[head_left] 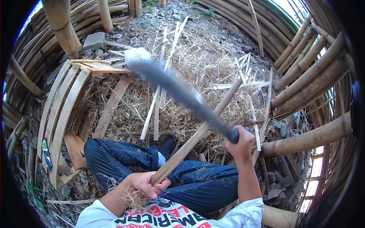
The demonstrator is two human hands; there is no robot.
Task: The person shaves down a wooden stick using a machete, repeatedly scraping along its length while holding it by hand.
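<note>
My left hand [147, 184] is wrapped round the near end of a long wooden stick [186, 149], which slants up and away to the right. In my right hand [240, 142] is the dark handle of a machete [178, 93]. Its long grey blade, smeared by motion, points up to the left and crosses over the stick in this view. Curly wood shavings [131, 199] cling about my left wrist. Both hands are above my crossed legs in dark trousers [205, 178].
A wooden slatted crate [62, 110] lies at the left, a phone-like object [46, 154] on its slats. Shavings [205, 72] and pale split strips [152, 110] cover the ground. A white plastic bag [137, 56] lies beyond. Bamboo poles [308, 136] enclose the spot; stones [275, 190] lie at right.
</note>
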